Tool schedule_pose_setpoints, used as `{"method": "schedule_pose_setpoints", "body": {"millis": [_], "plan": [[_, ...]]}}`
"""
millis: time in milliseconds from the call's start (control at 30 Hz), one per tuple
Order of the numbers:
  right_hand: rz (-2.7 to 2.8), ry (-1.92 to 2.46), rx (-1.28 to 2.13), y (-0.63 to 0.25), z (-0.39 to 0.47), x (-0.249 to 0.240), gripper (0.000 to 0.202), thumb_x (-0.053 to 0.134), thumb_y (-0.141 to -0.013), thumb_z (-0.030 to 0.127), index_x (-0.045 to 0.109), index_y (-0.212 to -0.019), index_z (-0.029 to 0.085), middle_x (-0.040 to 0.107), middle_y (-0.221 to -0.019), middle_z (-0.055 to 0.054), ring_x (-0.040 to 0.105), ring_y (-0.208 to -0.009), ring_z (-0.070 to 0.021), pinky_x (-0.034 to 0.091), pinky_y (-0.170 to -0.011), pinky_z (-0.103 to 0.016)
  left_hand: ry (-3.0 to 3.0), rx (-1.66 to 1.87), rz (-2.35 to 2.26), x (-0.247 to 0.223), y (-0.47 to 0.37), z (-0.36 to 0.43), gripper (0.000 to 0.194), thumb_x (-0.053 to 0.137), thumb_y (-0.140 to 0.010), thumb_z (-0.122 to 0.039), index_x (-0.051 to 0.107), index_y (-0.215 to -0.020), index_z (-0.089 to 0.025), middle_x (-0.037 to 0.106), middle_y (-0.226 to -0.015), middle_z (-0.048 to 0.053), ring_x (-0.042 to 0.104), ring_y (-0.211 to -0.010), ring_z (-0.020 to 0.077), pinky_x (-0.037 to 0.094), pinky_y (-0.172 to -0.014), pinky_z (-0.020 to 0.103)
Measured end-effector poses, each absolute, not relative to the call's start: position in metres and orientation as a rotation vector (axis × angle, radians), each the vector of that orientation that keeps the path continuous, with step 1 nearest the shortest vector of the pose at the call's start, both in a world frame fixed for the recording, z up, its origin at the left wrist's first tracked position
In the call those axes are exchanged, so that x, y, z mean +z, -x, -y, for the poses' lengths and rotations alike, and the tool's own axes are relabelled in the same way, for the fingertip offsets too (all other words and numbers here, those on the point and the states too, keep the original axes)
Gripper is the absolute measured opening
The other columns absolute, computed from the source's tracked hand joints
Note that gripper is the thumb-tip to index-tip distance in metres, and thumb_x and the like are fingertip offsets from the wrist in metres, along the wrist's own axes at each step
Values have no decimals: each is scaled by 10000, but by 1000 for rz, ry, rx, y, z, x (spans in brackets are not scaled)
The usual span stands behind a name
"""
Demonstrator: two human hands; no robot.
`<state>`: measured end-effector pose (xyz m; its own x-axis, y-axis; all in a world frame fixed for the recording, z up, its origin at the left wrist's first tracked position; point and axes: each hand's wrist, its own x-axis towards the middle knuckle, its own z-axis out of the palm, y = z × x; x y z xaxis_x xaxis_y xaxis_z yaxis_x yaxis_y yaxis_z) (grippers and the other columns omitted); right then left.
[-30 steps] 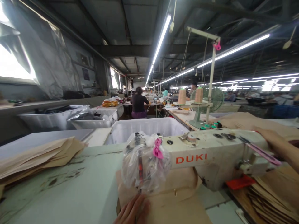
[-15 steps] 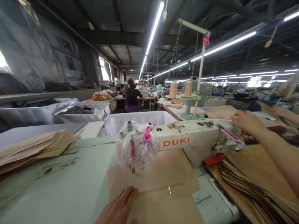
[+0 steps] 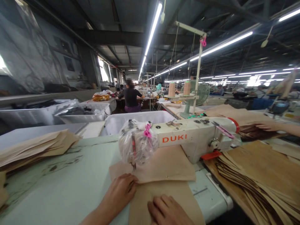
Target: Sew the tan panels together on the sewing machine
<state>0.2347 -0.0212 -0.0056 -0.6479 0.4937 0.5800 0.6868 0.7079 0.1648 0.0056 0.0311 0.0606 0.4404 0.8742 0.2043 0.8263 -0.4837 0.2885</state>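
Note:
A white sewing machine (image 3: 174, 138) marked DUKI stands across the table, its needle end wrapped in clear plastic. A beige fabric panel (image 3: 173, 162) lies under its head, its near edge overlapping a second beige panel (image 3: 145, 206). My left hand (image 3: 123, 189) is just in front of the presser foot, its fingers closed on the overlapping edge. Nearer to me, my right hand (image 3: 168, 211) rests on the second panel with bent fingers gathered on the cloth; its thumb is mostly hidden. A small metal glint shows near the upper panel's edge.
Beige panels are stacked at left (image 3: 39, 147); a thick brown pile (image 3: 260, 168) lies at right. Another person's hand (image 3: 267, 125) touches a further pile behind the machine. Pink-handled snips (image 3: 223, 129) lie on the machine. A white bin (image 3: 140, 120) stands beyond it.
My right hand has come from the machine's right end down onto the near panel. My left hand has shifted slightly up. The metal zipper pull no longer hangs over the cloth.

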Motion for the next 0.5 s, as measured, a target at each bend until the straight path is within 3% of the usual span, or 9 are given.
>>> {"method": "schedule_pose_setpoints", "body": {"millis": [133,300,433,500], "plan": [[2562,1173,-147,-233,22,24,536,745,-843,366,518,-1275,143,636,-1027,-66,645,-845,-239,491,-623,-313,-2519,484,-1506,68,-4,-36,268,514,-849,-105,704,-978,-244,725,-938,-2,685,-928,186,505,-844,286],[2580,1398,146,-223,27,60,328,557,-980,300,553,-1284,177,620,-1172,-105,653,-992,-296,532,-762,-380,-2669,424,-1401,65,-12,-28,210,600,-835,-90,692,-987,-202,678,-979,39,644,-966,222,503,-850,342],[2504,1374,211,-226,34,74,311,465,-1029,311,570,-1285,169,624,-1152,-113,652,-934,-255,516,-788,-365,-2728,426,-1377,65,-14,-23,139,560,-946,-102,676,-995,-162,657,-959,33,633,-955,214,516,-858,400],[2560,1225,247,-230,42,76,303,480,-1031,336,577,-1281,194,625,-1185,-91,629,-1010,-231,494,-874,-347,-2721,483,-1380,65,-11,-23,119,552,-986,-148,662,-1032,-157,662,-972,29,642,-961,205,526,-864,404]]}}
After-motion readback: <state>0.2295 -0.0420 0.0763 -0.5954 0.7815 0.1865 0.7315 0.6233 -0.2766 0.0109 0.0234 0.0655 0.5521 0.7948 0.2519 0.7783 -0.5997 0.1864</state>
